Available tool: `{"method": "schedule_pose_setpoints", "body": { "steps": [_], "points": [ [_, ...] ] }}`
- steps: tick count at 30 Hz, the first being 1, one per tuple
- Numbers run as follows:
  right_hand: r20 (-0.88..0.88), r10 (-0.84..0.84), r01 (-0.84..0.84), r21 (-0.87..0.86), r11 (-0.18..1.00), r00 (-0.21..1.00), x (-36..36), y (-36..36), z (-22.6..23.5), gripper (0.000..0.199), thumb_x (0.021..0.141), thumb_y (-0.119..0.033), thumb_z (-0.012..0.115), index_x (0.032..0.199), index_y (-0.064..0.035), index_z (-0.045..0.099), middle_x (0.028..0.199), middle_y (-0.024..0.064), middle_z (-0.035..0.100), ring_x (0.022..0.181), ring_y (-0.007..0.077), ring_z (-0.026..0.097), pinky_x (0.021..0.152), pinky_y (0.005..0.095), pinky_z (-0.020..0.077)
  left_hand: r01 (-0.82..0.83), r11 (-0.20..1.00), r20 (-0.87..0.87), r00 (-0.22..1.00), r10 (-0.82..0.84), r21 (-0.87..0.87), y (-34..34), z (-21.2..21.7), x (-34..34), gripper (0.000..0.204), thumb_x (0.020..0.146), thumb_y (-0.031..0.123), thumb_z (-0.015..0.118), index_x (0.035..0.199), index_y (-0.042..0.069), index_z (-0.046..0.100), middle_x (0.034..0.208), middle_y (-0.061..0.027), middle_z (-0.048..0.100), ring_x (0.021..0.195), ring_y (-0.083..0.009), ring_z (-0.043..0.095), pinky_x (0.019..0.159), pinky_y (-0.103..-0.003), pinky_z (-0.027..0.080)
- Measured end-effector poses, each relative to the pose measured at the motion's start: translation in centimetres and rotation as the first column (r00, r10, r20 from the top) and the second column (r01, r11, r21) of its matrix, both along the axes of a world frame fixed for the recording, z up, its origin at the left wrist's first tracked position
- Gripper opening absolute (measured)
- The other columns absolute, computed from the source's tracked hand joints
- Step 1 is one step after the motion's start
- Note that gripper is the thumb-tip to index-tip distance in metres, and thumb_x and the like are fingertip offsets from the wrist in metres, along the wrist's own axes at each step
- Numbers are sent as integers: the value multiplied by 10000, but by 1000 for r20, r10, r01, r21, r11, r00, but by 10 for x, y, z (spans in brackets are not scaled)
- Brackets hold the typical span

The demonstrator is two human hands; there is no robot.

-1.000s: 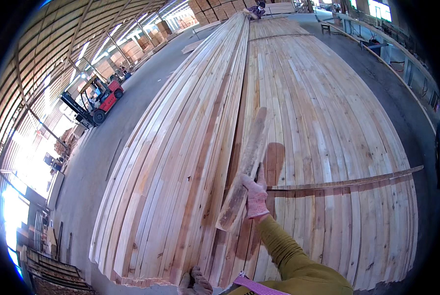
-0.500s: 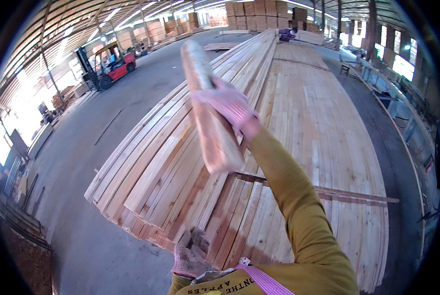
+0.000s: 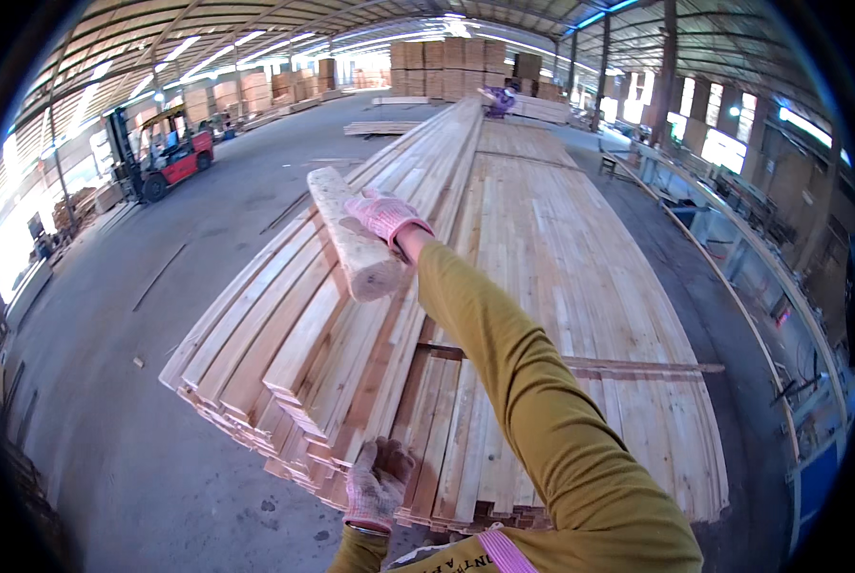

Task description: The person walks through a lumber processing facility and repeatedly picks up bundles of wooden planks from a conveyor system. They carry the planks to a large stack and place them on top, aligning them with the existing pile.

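My right hand [image 3: 384,215], in a pink knit glove, is closed round a short, pale round log [image 3: 356,253]. The log is tilted, its near cut end facing me, above the left part of a long stack of sawn boards [image 3: 542,277]. Whether it touches the boards cannot be made out. At the near ends of the boards is my left hand [image 3: 375,487], in a soiled pink glove. Its palm side shows, with fingers loosely bent and apart and nothing visible in them. The boards on the left lie higher and uneven at their ends.
A thin wooden strip [image 3: 637,366] crosses the boards on the right. A red forklift [image 3: 179,158] stands at the far left. Another person [image 3: 497,100] is at the stack's far end. Lumber piles [image 3: 446,67] rise behind, and a long rail bench [image 3: 733,258] runs along the right.
My right hand has brought the log down and left, nearer the boards. My left hand remains by the board ends, its fingers slightly more spread. The view has shifted and tilted upward.
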State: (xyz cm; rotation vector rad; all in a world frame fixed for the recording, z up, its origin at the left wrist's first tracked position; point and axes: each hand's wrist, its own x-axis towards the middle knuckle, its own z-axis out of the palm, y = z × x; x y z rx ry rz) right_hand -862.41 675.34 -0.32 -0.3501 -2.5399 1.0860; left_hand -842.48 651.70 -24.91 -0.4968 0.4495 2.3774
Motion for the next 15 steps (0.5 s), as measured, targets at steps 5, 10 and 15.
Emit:
{"method": "schedule_pose_setpoints", "body": {
  "steps": [5, 10, 15],
  "points": [
    [-201, 122, 5, 533, 846, 972, 96, 53, -95, 609, 875, -504, 543, 1341, -114, 529, 1353, 217, 524, 1189, 350, 547, 947, 417, 467, 121, 990, -326, 935, -140, -76, 1, -30, -5, 193, 936, 253, 596, 931, 75, 672, 879, -71, 694, 831, -165, 654, 760, -308, 554],
    [252, -100, 10, 335, 942, 963, 273, 75, -129, 548, 890, -537, 494, 1247, -135, 603, 1209, 211, 612, 1067, 375, 603, 920, 436, 479, 2, 993, -283, 959, -36, -121, -20, -68, -18, 239, 935, 261, 594, 1047, 55, 640, 968, -56, 687, 912, -160, 642, 827, -292, 536],
    [78, -642, 601, 284, 748, 763, 560, 140, -156, 548, 899, -570, 483, 1100, -98, 677, 1059, 195, 665, 1013, 372, 618, 889, 441, 484, 307, 949, -286, 906, -313, -67, 32, -25, 61, 355, 992, 373, 488, 834, 70, 583, 698, -38, 542, 656, -164, 474, 685, -295, 434]
  ]
}}
